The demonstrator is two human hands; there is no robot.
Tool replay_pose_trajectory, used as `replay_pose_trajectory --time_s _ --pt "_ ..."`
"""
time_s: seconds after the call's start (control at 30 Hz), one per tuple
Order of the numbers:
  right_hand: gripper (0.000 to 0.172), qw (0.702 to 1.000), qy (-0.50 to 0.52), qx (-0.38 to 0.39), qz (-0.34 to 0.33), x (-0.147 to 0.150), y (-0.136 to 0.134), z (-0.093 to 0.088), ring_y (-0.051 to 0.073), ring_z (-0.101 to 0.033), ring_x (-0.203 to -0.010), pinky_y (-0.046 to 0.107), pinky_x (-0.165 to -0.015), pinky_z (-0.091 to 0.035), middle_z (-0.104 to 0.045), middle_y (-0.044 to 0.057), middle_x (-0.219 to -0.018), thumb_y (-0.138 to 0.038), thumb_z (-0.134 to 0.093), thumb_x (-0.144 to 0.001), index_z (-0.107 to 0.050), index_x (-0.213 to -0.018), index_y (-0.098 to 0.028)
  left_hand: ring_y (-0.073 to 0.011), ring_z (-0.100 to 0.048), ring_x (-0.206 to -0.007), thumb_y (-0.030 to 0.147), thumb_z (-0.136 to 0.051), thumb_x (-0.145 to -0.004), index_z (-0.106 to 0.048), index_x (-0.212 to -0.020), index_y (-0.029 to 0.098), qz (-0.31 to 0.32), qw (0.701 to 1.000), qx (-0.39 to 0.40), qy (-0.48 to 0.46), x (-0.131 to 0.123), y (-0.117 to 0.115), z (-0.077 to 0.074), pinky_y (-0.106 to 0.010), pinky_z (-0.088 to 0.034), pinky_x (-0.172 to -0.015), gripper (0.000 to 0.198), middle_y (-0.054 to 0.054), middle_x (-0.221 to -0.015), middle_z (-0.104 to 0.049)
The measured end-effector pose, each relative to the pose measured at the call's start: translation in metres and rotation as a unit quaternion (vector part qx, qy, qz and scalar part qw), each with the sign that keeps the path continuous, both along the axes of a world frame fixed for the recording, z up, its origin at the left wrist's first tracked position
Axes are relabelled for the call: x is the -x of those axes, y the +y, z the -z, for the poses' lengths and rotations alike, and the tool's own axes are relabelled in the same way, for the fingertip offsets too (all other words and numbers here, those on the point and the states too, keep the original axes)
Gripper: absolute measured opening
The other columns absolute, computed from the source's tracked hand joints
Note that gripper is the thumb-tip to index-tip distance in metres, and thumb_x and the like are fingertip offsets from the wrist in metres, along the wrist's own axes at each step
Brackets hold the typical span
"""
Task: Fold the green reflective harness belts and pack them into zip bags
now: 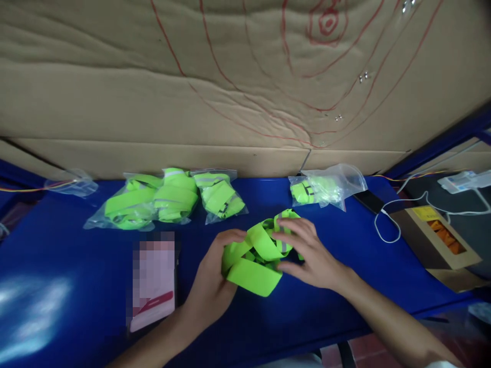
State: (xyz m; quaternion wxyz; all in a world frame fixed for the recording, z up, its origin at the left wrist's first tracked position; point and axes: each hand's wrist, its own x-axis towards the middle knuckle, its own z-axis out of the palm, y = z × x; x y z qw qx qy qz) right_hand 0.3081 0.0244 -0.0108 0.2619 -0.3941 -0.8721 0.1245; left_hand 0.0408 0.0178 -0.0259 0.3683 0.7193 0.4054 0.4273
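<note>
A bundle of neon-green strap (256, 255) with grey reflective strips lies on the blue table (76, 255) in front of me. My left hand (210, 278) grips its left side, fingers curled round the folds. My right hand (307, 250) rests on the right side, its fingers bent over the top of the strap. Several clear bags with the same green straps (169, 197) lie in a row behind, to the left. One more bagged strap (326, 186) lies behind my right hand.
A pink card (153, 281) lies left of my left hand. An empty clear bag (71, 184) sits at the far left. Cardboard sheets (230, 76) form the wall behind. At right are a white cable (395, 214) and a brown box with orange items (441, 237).
</note>
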Motion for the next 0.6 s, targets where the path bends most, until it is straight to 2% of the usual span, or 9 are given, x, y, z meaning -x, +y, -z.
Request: replay_pose_trajectory --time_s 0.07,0.13,0.2,0.27,0.3,0.33,0.43,0.53,0.6 --pt "0.062 0.997 -0.06 0.024 -0.04 0.001 0.0 0.001 0.032 -0.041 -0.149 0.057 -0.121 -0.032 -0.045 0.014 -0.16 -0.041 -0.065 -0.099 -0.042 -0.154 -0.025 -0.0202 -0.065 -0.115 0.004 -0.048 -0.089 -0.046 -0.126 0.027 -0.009 0.999 0.03 -0.036 0.0 -0.001 0.0 -0.034 -0.059 -0.089 0.044 -0.01 -0.131 -0.058" --pt "0.06 0.995 -0.086 0.049 -0.029 -0.001 0.002 0.003 0.031 -0.051 -0.141 0.054 -0.114 -0.041 -0.052 0.014 -0.155 -0.037 -0.061 -0.102 -0.04 -0.157 -0.026 -0.0225 -0.059 -0.127 0.002 -0.045 -0.089 -0.05 -0.125 0.027 -0.005 1.0 0.019 -0.002 0.0 -0.003 -0.001 -0.037 -0.057 -0.095 0.044 -0.012 -0.141 -0.052" --pt "0.052 0.996 -0.065 0.066 0.006 -0.004 0.004 0.006 0.028 -0.067 -0.119 0.047 -0.102 -0.051 -0.067 0.012 -0.137 -0.035 -0.058 -0.103 -0.046 -0.153 -0.025 -0.0295 -0.041 -0.148 0.0 -0.045 -0.089 -0.056 -0.128 0.027 -0.004 0.994 -0.047 0.095 0.002 -0.005 -0.002 -0.047 -0.048 -0.11 0.049 -0.012 -0.16 -0.034" --pt "0.043 0.994 -0.01 0.086 0.062 -0.009 0.005 0.005 0.025 -0.072 -0.104 0.042 -0.093 -0.055 -0.074 0.009 -0.124 -0.035 -0.058 -0.103 -0.054 -0.145 -0.025 -0.0352 -0.021 -0.158 0.0 -0.048 -0.088 -0.06 -0.131 0.028 0.01 0.971 -0.156 0.183 0.003 -0.009 -0.003 -0.057 -0.03 -0.122 0.053 -0.009 -0.171 -0.018" --pt "0.039 0.99 0.023 0.101 0.097 -0.011 0.005 0.004 0.024 -0.073 -0.1 0.039 -0.089 -0.056 -0.075 0.007 -0.121 -0.036 -0.059 -0.102 -0.058 -0.141 -0.025 -0.0349 -0.02 -0.158 0.0 -0.05 -0.087 -0.061 -0.131 0.027 0.035 0.953 -0.211 0.213 0.002 -0.012 -0.003 -0.058 -0.023 -0.125 0.053 -0.008 -0.171 -0.02" --pt "0.037 0.982 0.054 0.123 0.132 -0.013 0.006 0.003 0.022 -0.073 -0.095 0.036 -0.084 -0.057 -0.076 0.006 -0.119 -0.038 -0.06 -0.102 -0.06 -0.137 -0.026 -0.0325 -0.025 -0.157 0.0 -0.051 -0.086 -0.062 -0.13 0.026 0.072 0.935 -0.252 0.238 0.001 -0.014 -0.004 -0.055 -0.02 -0.126 0.052 -0.009 -0.168 -0.029" --pt "0.037 0.947 0.149 0.201 0.2 -0.02 0.01 -0.003 0.019 -0.072 -0.081 0.029 -0.071 -0.057 -0.077 0.003 -0.109 -0.045 -0.064 -0.099 -0.064 -0.13 -0.027 -0.0258 -0.049 -0.141 0.003 -0.054 -0.083 -0.06 -0.13 0.02 0.201 0.893 -0.266 0.302 -0.003 -0.02 -0.008 -0.046 -0.028 -0.125 0.051 -0.01 -0.147 -0.059" --pt "0.039 0.919 0.229 0.262 0.187 -0.026 0.016 -0.008 0.019 -0.071 -0.089 0.029 -0.077 -0.057 -0.074 0.004 -0.11 -0.048 -0.067 -0.096 -0.065 -0.126 -0.023 -0.0265 -0.056 -0.132 0.006 -0.056 -0.078 -0.058 -0.126 0.017 0.276 0.892 -0.197 0.299 -0.006 -0.022 -0.015 -0.045 -0.04 -0.118 0.05 -0.012 -0.137 -0.065" --pt "0.038 0.903 0.257 0.308 0.156 -0.027 0.017 -0.011 0.018 -0.069 -0.087 0.028 -0.076 -0.057 -0.073 0.004 -0.105 -0.048 -0.068 -0.096 -0.065 -0.124 -0.022 -0.024 -0.058 -0.128 0.001 -0.052 -0.075 -0.057 -0.117 0.017 0.283 0.909 -0.175 0.251 -0.007 -0.022 -0.019 -0.041 -0.046 -0.114 0.045 -0.011 -0.131 -0.067"
